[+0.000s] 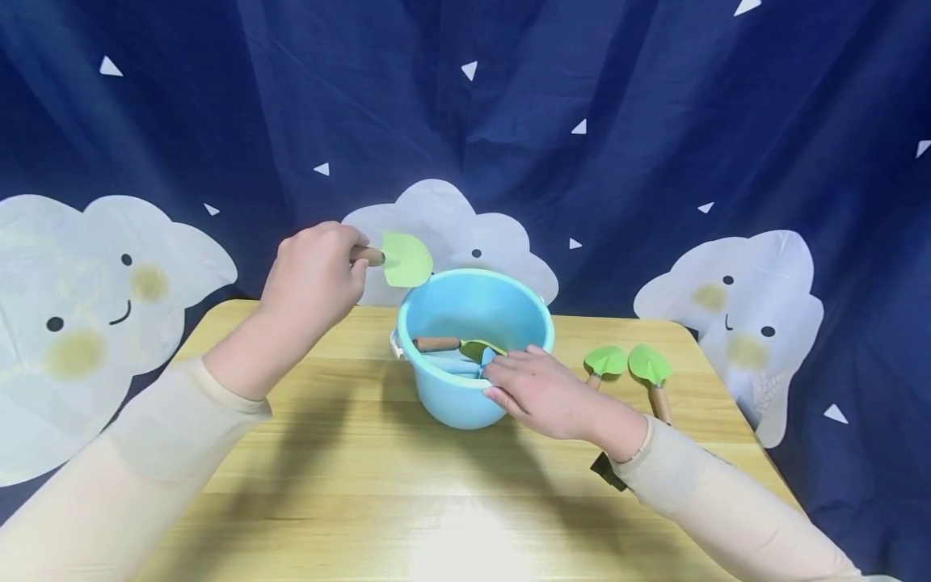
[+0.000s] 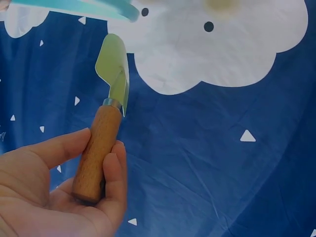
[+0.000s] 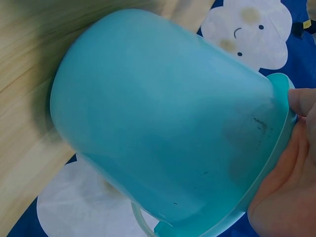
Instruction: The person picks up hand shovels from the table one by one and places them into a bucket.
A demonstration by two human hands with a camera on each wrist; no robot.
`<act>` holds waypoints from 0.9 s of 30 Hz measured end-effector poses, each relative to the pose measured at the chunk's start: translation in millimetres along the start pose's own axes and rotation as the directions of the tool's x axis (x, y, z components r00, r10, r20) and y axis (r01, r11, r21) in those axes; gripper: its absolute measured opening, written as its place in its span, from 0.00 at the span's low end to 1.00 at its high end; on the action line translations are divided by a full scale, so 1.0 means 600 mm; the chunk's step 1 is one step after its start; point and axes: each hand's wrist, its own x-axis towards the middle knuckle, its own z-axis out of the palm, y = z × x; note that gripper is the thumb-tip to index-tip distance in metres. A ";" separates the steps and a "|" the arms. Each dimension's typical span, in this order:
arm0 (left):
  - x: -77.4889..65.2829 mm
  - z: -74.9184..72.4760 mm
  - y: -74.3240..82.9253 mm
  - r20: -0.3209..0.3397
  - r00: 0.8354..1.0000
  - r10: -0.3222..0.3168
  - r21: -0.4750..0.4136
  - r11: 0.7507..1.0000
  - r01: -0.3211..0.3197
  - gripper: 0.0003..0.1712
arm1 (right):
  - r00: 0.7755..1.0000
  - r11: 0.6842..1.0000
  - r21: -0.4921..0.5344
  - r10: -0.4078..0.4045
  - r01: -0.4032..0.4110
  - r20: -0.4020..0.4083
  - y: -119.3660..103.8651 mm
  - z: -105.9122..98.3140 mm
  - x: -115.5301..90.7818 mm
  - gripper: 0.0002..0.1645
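My left hand (image 1: 318,263) is raised to the left of the light blue bucket (image 1: 465,408) and grips a small garden trowel (image 1: 407,260) by its wooden handle. The trowel's light green blade points right, near the bucket's far-left rim; the left wrist view shows thumb and fingers around the handle (image 2: 98,153). At the bucket's near-right rim, my right hand (image 1: 545,392) holds the edge, thumb outside and fingers over the inside. Within the bucket lie a wooden-handled tool (image 1: 436,343) with a green blade and a blue piece (image 1: 489,358), partly covered by the right fingers.
Two green-bladed tools, one at left (image 1: 606,360) and one at right (image 1: 650,365), lie on the wooden table (image 1: 327,453) right of the bucket. A dark object (image 1: 609,471) shows beside my right wrist. Behind the table hangs a navy curtain (image 1: 465,121) with clouds.
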 end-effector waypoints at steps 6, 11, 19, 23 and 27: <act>-0.003 0.008 0.007 0.010 1.000 0.020 -0.029 0.999 -0.020 0.12 | 1.000 1.000 0.004 0.004 -0.004 0.001 -0.001 -0.001 0.000 0.11; -0.005 0.018 0.011 0.027 0.998 0.060 -0.051 0.997 -0.058 0.12 | 1.000 1.000 0.002 0.005 -0.005 0.002 -0.001 -0.001 0.000 0.12; -0.008 0.046 0.011 0.054 0.992 0.111 -0.050 0.993 -0.108 0.12 | 1.000 1.000 0.000 0.012 -0.012 0.008 -0.002 -0.003 -0.001 0.12; -0.013 0.058 0.013 0.046 0.990 0.134 -0.060 0.990 -0.131 0.13 | 1.000 1.000 -0.002 0.013 -0.013 0.007 -0.003 -0.002 0.000 0.12; -0.015 0.066 0.016 0.064 0.990 0.124 -0.083 0.989 -0.119 0.12 | 1.000 1.000 -0.002 0.011 -0.011 0.008 -0.003 -0.001 0.000 0.12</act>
